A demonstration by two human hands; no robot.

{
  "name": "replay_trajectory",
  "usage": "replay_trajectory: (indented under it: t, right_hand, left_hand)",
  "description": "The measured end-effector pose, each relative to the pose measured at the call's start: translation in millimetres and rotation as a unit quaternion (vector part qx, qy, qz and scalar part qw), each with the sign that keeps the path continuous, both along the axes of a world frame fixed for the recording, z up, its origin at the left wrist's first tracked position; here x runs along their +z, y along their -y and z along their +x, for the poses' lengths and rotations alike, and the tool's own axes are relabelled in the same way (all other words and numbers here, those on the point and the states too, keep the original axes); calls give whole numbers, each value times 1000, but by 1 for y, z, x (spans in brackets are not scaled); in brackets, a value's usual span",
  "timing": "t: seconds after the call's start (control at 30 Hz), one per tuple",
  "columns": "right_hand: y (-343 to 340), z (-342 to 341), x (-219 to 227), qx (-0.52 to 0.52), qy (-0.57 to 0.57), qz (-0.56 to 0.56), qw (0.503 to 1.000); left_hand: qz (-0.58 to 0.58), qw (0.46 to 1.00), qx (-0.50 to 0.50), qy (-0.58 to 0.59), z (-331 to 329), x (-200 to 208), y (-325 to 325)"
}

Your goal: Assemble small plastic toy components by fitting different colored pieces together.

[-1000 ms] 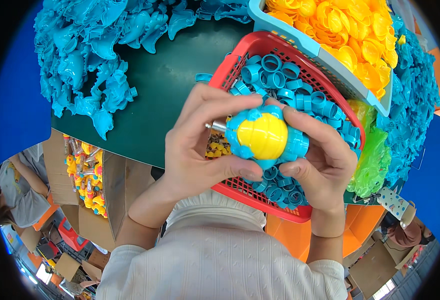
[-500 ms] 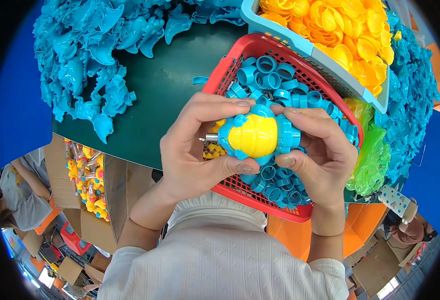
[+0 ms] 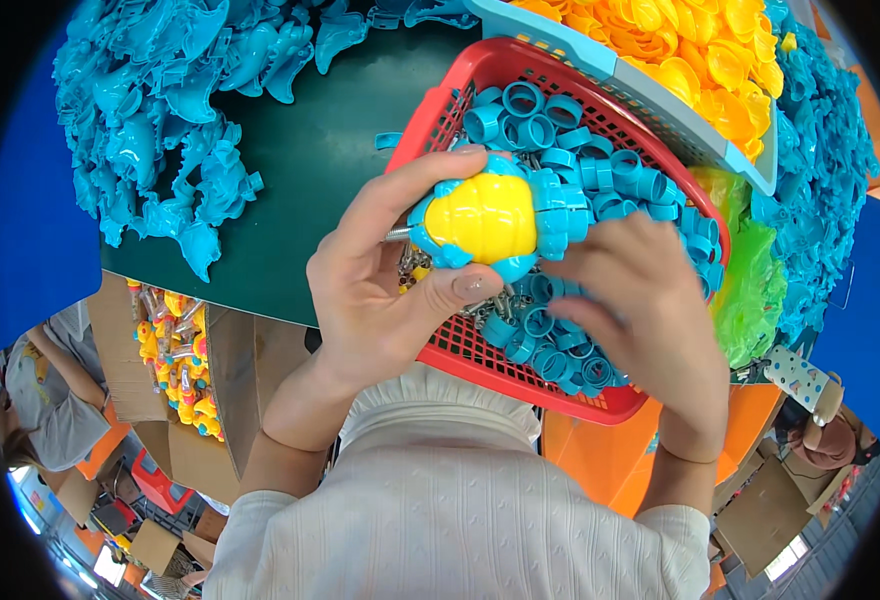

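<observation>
Left hand (image 3: 360, 300) clamped the yellow-and-blue toy (image 3: 490, 217) between thumb and fingers above the red basket (image 3: 430, 120), seemingly to leave its collared end clear. Right hand (image 3: 650, 310) blurred near that end; couldn't tell whether its fingers gripped anything.

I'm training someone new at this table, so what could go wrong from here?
The toy seems to rest mainly in the left hand, with the right hand too blurred to show any hold, so it might drop among the blue rings in the red basket. The metal piece jutting from its left end could snag. The yellow shells are heaped in the crate beside the basket, so a knock might spill some.
</observation>
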State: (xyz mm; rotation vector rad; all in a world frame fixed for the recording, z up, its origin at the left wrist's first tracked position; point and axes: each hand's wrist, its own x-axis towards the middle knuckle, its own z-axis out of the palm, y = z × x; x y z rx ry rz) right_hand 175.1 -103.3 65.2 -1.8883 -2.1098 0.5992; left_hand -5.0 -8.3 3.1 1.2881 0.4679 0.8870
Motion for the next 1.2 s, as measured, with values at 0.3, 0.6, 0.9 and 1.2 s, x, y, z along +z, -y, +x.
replay_trajectory:
  t: [0.3, 0.6, 0.9, 1.2]
  right_hand:
    - [8, 3, -16, 40, 26, 24, 999]
    - [14, -2, -23, 66, -1, 12, 998]
    - [8, 12, -14, -62, -113, 125, 984]
    - [-1, -7, -24, -169, -474, 143, 852]
  left_hand:
    - [31, 999, -34, -6, 0, 0, -1]
    - [35, 999, -36, -4, 0, 0, 0]
    - [16, 999, -36, -2, -2, 3, 0]
    - [-15, 999, -52, -2, -3, 5, -3]
